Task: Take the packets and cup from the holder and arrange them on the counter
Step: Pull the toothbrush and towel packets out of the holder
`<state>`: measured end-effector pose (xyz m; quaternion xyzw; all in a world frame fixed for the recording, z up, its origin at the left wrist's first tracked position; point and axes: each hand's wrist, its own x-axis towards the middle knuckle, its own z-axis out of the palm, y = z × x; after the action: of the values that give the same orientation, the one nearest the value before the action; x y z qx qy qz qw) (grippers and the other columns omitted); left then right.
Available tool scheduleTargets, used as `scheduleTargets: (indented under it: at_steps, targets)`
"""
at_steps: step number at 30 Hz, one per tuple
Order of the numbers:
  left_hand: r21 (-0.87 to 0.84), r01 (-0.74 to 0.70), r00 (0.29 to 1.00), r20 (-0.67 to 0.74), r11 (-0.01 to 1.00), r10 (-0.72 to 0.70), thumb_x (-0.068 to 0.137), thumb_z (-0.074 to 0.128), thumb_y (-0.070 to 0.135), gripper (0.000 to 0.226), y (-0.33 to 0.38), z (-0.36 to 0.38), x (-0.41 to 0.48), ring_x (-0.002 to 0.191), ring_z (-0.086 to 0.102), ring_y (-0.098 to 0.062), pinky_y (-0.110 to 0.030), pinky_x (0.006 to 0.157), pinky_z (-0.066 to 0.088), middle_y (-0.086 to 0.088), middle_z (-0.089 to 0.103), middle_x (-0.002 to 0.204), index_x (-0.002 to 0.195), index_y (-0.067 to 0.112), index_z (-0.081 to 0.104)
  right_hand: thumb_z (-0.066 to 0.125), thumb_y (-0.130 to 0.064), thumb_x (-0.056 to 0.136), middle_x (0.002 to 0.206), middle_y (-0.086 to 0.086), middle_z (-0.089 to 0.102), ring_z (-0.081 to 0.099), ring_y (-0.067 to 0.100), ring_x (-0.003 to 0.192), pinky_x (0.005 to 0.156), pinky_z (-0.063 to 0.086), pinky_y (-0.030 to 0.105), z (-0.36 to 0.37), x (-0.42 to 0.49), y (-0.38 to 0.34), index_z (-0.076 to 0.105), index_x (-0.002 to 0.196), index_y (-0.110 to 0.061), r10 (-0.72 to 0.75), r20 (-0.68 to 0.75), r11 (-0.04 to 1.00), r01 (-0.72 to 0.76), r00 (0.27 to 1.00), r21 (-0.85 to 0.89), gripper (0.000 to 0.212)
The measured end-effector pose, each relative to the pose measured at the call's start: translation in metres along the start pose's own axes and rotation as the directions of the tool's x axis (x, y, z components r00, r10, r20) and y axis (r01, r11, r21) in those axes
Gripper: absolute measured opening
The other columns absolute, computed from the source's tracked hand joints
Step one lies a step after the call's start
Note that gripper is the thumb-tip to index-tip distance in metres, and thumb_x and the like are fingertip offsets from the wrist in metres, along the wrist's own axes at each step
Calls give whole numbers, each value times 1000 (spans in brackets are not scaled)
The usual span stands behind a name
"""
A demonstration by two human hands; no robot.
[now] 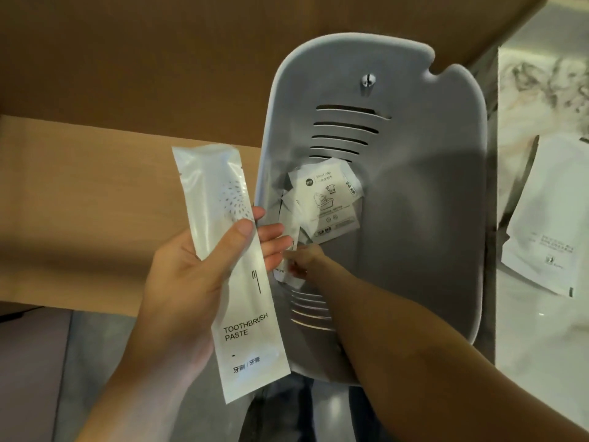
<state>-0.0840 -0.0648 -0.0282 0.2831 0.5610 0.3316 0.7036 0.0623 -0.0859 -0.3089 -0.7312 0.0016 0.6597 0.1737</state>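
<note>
Wall: brown panelling that carries the holder.
Holder: a grey plastic wall basket, hung from a metal screw near its top, with slots cut in its back and front. It is deep, so the person has to reach well down into it.
Table: the marble surface at the right edge, where the task's things are to be laid out. One flat white pouch already lies there; its small print is too blurred to read.
Right hand: the right hand is down inside the holder, its fingers closing on a small white sachet at the bottom left. I cannot tell how firm the grasp is, as the fingers are in shadow.
Left hand: the left hand grasps a long white packet, thumb across the front and fingers behind, held clear of the holder, probably to free the other hand for fetching.
Long packet: the toothbrush packet reads "TOOTHBRUSH PASTE", with Chinese characters below.
Square packet: a white packet still in the holder, printed with a bathtub drawing and small unreadable text.
Cup: none visible.
</note>
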Motion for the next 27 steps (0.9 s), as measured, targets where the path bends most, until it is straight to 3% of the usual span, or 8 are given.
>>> scheduleTargets:
  at_steps: [2, 5, 8, 12, 16, 19, 22, 27]
  targets:
    - [30, 0, 1000, -21, 1000, 1, 94, 63, 12, 26, -1, 2, 1, 93, 80, -31, -31, 76, 64, -18, 81, 99, 116, 1, 71, 71, -10, 91, 74, 10, 63, 58, 21, 63, 61, 49, 34, -2, -1, -2, 63, 89, -7, -17, -36, 997, 14, 999, -82, 8]
    - [63, 7, 999, -49, 998, -4, 97, 63, 12, 26, 1, 3, 1, 96, 79, -30, -29, 76, 64, -17, 81, 102, 119, 1, 70, 61, -9, 99, 68, 6, 58, 44, 11, 48, 44, 39, 23, -7, -21, -11, 66, 107, -4, 34, 22, 982, -29, 999, -186, 11]
    - [51, 27, 998, -57, 998, -24, 98, 62, 12, 28, 4, 3, 0, 99, 78, -31, -29, 78, 64, -18, 80, 105, 122, -1, 68, 58, -14, 102, 55, 3, 49, 40, 9, 45, 38, 37, 17, -22, -73, -21, 59, 84, -7, 87, 187, 947, -23, 979, -320, 19]
    - [60, 48, 998, -34, 997, -46, 100, 60, 14, 28, 6, 7, -5, 101, 78, -28, -27, 81, 63, -18, 80, 108, 123, -2, 67, 68, -8, 95, 41, 1, 58, 52, 12, 42, 48, 46, 25, -61, -150, -15, 59, 79, 1, -30, 224, 942, 103, 974, -320, 21]
    - [93, 31, 999, -38, 995, -28, 100, 62, 17, 31, 5, 13, -11, 105, 77, -28, -30, 88, 63, -17, 80, 109, 124, -3, 64, 74, -14, 90, 64, 9, 68, 57, 7, 43, 48, 49, 18, -101, -231, -5, 67, 97, 12, -255, 209, 924, 302, 944, -234, 28]
    - [103, 28, 997, -76, 994, -20, 99, 64, 15, 27, 7, 21, -21, 103, 77, -33, -39, 91, 59, -19, 80, 106, 119, -3, 65, 73, -21, 91, 69, 4, 73, 60, 9, 51, 55, 49, 21, -117, -286, 0, 68, 87, 4, -356, 186, 901, 389, 916, -193, 26]
    - [145, 65, 995, -84, 987, -53, 98, 67, 19, 23, 11, 34, -39, 96, 77, -35, -47, 92, 58, -22, 79, 104, 112, 1, 68, 72, -27, 92, 78, 18, 74, 64, 16, 59, 60, 51, 24, -120, -328, 7, 66, 77, -6, -435, 191, 866, 467, 880, -180, 26]
    - [178, 117, 990, 59, 977, -130, 94, 71, 25, 28, 6, 62, -94, 97, 76, -42, -64, 87, 58, -19, 78, 109, 120, 16, 69, 69, -36, 90, 80, 6, 78, 76, 19, 71, 68, 61, 27, -121, -375, 40, 75, 98, -13, -522, 205, 796, 559, 828, -233, 25]
